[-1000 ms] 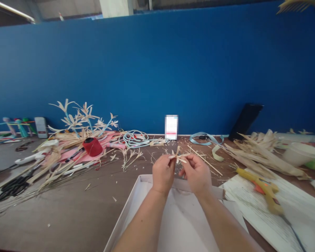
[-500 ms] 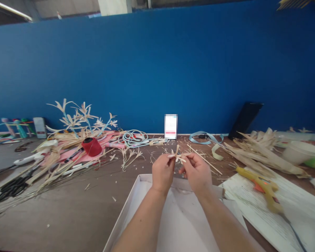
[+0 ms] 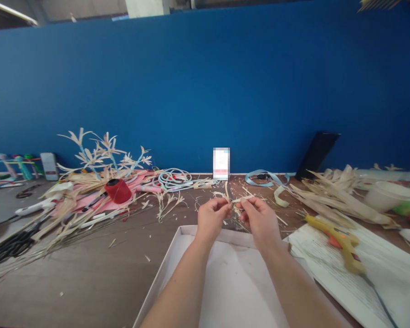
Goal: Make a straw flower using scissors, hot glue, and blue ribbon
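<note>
Over the far edge of a shallow white box (image 3: 171, 255), both hands pinch a small pale flower (image 3: 227, 190) of dried husk strips. My left hand (image 3: 210, 219) is closed on its left side, thumb against fingers. My right hand (image 3: 262, 219) grips a petal on the right between thumb and forefinger. One narrow petal points up and another lies sideways; the fingers cover the flower's centre. Pale husk scraps lie on the table just beyond the fingertips.
A yellow glue gun (image 3: 341, 239) lies on printed paper (image 3: 372, 287) at right, near dried husks (image 3: 341, 191). To the left are a red thread cone (image 3: 118, 190), black-handled scissors (image 3: 15, 243) and finished husk flowers (image 3: 92, 157). A phone (image 3: 221, 164) leans against the blue partition (image 3: 191, 91).
The flower has turned in my fingers: its spread petals faced me before, and now fewer show. My right hand has shifted slightly right. The whole view has moved a little.
</note>
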`<state>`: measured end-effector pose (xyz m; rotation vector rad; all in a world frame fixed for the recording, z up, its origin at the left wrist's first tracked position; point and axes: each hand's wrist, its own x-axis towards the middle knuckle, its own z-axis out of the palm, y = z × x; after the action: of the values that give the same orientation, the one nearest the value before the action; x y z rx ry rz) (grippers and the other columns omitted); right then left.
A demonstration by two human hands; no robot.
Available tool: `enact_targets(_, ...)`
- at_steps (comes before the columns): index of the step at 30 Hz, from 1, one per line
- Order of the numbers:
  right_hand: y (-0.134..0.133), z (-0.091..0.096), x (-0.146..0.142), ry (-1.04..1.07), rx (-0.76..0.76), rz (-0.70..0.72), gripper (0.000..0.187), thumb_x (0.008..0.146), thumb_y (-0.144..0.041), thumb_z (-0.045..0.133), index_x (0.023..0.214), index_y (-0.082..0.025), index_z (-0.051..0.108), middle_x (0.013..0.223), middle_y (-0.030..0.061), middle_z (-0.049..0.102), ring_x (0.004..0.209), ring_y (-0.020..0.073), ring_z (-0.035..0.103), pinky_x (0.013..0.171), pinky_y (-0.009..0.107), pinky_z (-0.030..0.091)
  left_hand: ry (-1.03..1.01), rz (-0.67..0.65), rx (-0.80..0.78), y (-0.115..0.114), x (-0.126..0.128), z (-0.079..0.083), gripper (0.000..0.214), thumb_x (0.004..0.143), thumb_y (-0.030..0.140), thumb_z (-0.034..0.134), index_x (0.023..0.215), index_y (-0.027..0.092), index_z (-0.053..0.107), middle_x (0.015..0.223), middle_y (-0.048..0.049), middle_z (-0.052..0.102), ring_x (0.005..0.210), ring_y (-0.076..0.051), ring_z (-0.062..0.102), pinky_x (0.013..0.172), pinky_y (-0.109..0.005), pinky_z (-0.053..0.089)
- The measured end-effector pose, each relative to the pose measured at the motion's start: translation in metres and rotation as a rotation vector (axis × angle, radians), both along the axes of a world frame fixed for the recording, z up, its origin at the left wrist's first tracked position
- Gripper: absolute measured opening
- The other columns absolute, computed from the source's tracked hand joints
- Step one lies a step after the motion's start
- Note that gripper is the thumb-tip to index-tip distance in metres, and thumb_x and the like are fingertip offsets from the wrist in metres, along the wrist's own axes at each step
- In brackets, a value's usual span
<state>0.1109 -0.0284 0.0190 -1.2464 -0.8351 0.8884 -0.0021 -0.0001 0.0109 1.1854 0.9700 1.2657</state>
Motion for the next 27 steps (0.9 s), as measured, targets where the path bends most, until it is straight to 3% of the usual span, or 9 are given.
enact_targets(16, 0.007, -0.010, 0.005, 0.084, 0.000, 0.049, 0.029, 0.064, -0.041, 0.066, 0.079, -0.017, 0.060, 0.068, 0.0000, 0.063, 0.043, 0.0057, 0.047, 0.036, 0.016, 0.031, 0.074, -0.071, 0.081, 0.004, 0.002, -0.013, 0.015, 0.067, 0.030, 0.062, 0.070, 0.015, 0.061, 0.060, 0.0003, 0.059, 0.056, -0.010, 0.054, 0.056, -0.021, 0.044)
enact_targets(21, -0.001, 0.004, 0.010, 0.074, -0.072, -0.031, 0.040, 0.063, -0.038, 0.065, 0.097, -0.019, 0.056, 0.073, 0.0007, 0.066, 0.045, 0.0078, 0.051, 0.035, 0.017, 0.033, 0.060, -0.070, 0.030, 0.005, 0.002, -0.012, 0.019, 0.066, 0.033, 0.062, 0.070, 0.014, 0.061, 0.058, 0.0003, 0.059, 0.054, -0.010, 0.054, 0.055, -0.021, 0.044)
enact_targets(24, -0.025, 0.017, 0.025, -0.091, -0.105, 0.025, 0.035, 0.067, -0.037, 0.063, 0.097, -0.020, 0.057, 0.078, 0.0019, 0.067, 0.048, 0.0095, 0.054, 0.037, 0.019, 0.036, 0.053, -0.056, 0.011, 0.004, 0.002, -0.011, 0.020, 0.066, 0.033, 0.063, 0.072, 0.014, 0.061, 0.061, 0.0001, 0.060, 0.054, -0.010, 0.054, 0.056, -0.021, 0.045)
enact_targets(27, -0.059, 0.014, 0.067, -0.455, -0.169, 0.031, 0.028, 0.070, -0.041, 0.060, 0.090, -0.021, 0.062, 0.074, 0.0019, 0.067, 0.053, 0.0131, 0.058, 0.043, 0.022, 0.040, 0.083, -0.053, 0.007, 0.003, 0.001, -0.009, 0.021, 0.065, 0.033, 0.063, 0.073, 0.014, 0.062, 0.062, -0.0004, 0.061, 0.054, -0.010, 0.054, 0.055, -0.021, 0.045)
